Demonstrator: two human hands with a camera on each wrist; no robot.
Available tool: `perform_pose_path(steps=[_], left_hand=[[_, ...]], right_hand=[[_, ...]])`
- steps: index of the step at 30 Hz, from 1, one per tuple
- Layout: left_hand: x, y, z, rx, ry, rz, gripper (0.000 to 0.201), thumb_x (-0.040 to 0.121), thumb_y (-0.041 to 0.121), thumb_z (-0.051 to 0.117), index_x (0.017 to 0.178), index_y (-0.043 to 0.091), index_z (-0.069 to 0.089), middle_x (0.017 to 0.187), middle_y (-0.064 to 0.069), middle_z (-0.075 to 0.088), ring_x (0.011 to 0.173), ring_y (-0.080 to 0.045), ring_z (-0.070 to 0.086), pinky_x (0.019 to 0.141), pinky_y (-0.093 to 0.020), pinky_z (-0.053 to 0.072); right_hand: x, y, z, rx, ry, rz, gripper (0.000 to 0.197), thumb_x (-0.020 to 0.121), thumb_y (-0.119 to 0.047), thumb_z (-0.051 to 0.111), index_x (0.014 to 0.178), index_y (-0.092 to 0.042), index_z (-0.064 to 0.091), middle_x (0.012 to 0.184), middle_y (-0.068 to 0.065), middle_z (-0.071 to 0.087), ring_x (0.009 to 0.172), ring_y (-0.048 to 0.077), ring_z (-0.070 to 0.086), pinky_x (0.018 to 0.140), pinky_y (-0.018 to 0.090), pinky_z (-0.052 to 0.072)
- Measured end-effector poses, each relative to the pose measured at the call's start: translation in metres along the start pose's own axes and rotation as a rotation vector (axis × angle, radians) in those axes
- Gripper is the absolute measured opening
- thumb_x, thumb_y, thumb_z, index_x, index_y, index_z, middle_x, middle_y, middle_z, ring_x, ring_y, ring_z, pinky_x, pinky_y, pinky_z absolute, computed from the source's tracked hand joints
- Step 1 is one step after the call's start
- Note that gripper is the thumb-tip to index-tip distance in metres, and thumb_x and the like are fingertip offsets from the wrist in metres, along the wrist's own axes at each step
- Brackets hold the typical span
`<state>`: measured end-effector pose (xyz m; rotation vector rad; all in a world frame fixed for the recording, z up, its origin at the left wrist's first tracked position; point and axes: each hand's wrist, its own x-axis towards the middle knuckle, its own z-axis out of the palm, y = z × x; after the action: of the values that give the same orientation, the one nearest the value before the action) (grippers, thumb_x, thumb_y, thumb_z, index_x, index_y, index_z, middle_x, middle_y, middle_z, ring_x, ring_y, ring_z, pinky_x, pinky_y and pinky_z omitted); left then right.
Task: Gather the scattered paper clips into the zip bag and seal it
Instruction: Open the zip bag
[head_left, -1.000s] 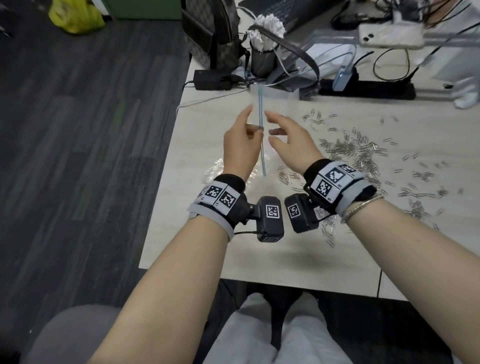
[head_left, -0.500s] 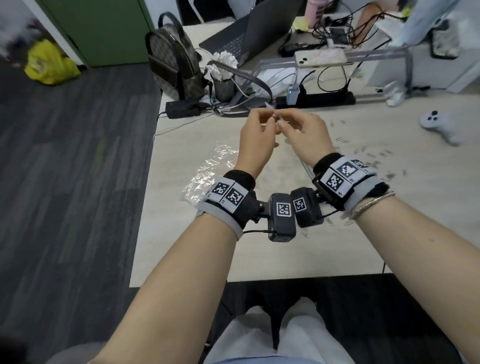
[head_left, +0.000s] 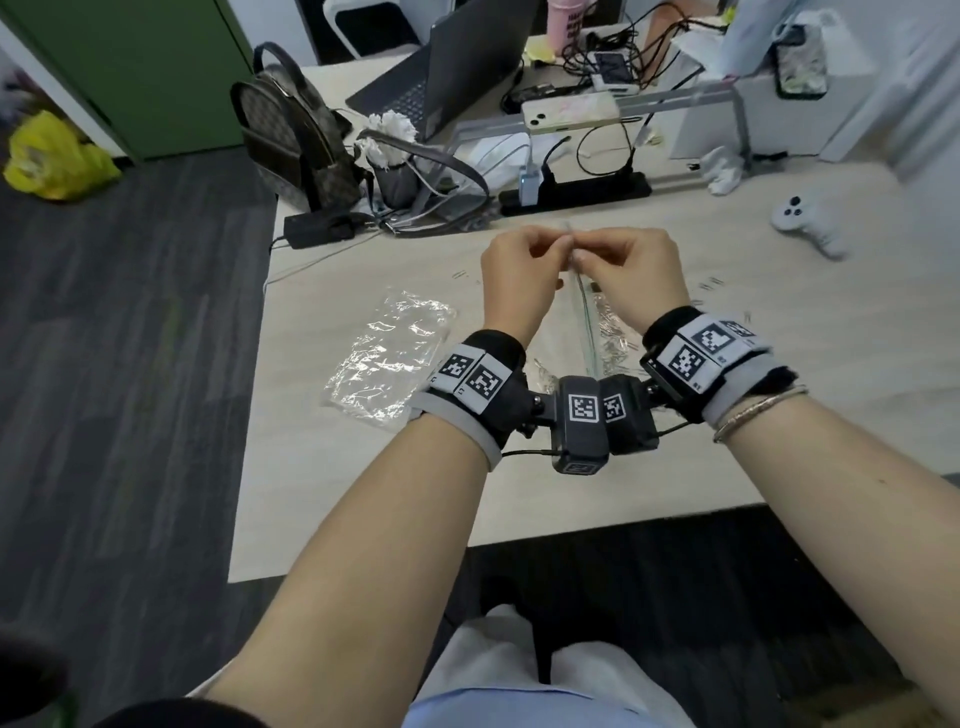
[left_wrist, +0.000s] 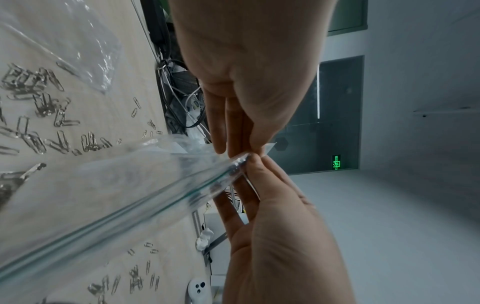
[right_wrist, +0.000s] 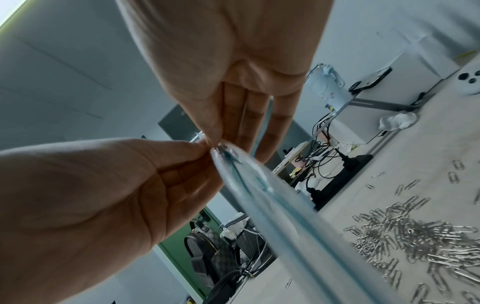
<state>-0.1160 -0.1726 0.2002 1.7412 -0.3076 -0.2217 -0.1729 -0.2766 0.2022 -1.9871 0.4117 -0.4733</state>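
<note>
Both hands are raised above the tabletop, fingertips meeting at the far corner of the zip bag. The left hand pinches that corner between thumb and fingers, and the right hand pinches it from the other side, so the two sets of fingers touch around the bag's zip edge. In the left wrist view the left hand comes from above and the right hand from below, both clamped on the bag at the end of its green-lined zip strip. In the right wrist view the right hand and left hand grip the same corner, and the bag runs down toward the camera, blurred.

The bag hangs edge-on between the wrists, held clear of the tabletop. Paper clips lie in a dense heap on the tabletop to the right of the bag, with loose ones scattered around it. A second, crumpled clear bag lies flat to the left of the hands. Whether any clips are inside the held bag cannot be told.
</note>
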Motion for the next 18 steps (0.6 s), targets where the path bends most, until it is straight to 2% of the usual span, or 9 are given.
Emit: perform_pose_path(steps=[3,8,10,12,14,16,18], left_hand=[[-0.006,0.006,0.020,0.037,-0.015,0.007,0.011,0.086,0.008,0.061,0.087,0.005,0.071,0.077,-0.007,0.070,0.077,-0.023,0.070,0.069,-0.039,0.061],[-0.015,0.019,0.052,0.052,-0.040,0.009,0.009,0.085,0.006,0.061,0.079,0.010,0.067,0.074,-0.003,0.066,0.075,-0.019,0.068,0.061,-0.032,0.060],[-0.017,0.022,0.060,0.130,-0.030,0.047,0.008,0.085,0.009,0.062,0.080,0.010,0.068,0.075,-0.002,0.067,0.073,-0.017,0.066,0.062,-0.030,0.059],[-0.019,0.023,0.066,0.258,0.026,0.103,0.007,0.083,0.010,0.060,0.082,0.008,0.067,0.080,-0.003,0.067,0.075,-0.017,0.062,0.068,-0.027,0.053],[-0.024,0.024,0.074,0.320,0.076,0.142,0.007,0.079,0.007,0.058,0.086,0.007,0.062,0.086,-0.004,0.064,0.078,-0.020,0.060,0.069,-0.030,0.049],[-0.032,0.026,0.084,0.303,0.049,0.147,0.015,0.076,0.002,0.055,0.088,0.011,0.051,0.091,-0.004,0.057,0.079,-0.026,0.057,0.069,-0.036,0.047],[-0.041,0.023,0.094,0.335,0.001,0.136,0.021,0.076,-0.002,0.050,0.082,0.017,0.042,0.090,-0.006,0.056,0.079,-0.031,0.057,0.068,-0.042,0.048]], right_hand=[[0.000,0.008,-0.020,-0.006,0.032,0.041,0.019,0.081,-0.006,0.064,0.096,-0.014,0.073,0.085,-0.002,0.070,0.083,0.012,0.069,0.082,0.034,0.057],[-0.006,0.014,-0.052,0.001,0.066,0.013,0.017,0.077,-0.005,0.068,0.090,-0.015,0.072,0.079,-0.001,0.070,0.069,0.000,0.064,0.073,0.020,0.055],[-0.005,0.018,-0.068,-0.057,0.092,0.010,0.015,0.077,-0.006,0.067,0.088,-0.013,0.073,0.078,0.001,0.070,0.069,0.007,0.065,0.073,0.025,0.057],[-0.003,0.023,-0.084,-0.130,0.147,0.020,0.011,0.077,-0.008,0.065,0.083,-0.014,0.072,0.074,0.002,0.069,0.069,0.015,0.066,0.072,0.034,0.058],[-0.003,0.026,-0.093,-0.165,0.171,0.015,0.010,0.076,-0.009,0.063,0.078,-0.018,0.067,0.072,0.000,0.066,0.070,0.020,0.065,0.069,0.038,0.058],[-0.006,0.026,-0.098,-0.182,0.183,-0.020,0.014,0.077,-0.007,0.059,0.077,-0.021,0.058,0.072,-0.002,0.062,0.069,0.020,0.063,0.065,0.034,0.056],[-0.011,0.025,-0.105,-0.190,0.177,-0.051,0.019,0.075,-0.002,0.055,0.073,-0.021,0.056,0.071,-0.003,0.061,0.066,0.017,0.060,0.065,0.029,0.052]])
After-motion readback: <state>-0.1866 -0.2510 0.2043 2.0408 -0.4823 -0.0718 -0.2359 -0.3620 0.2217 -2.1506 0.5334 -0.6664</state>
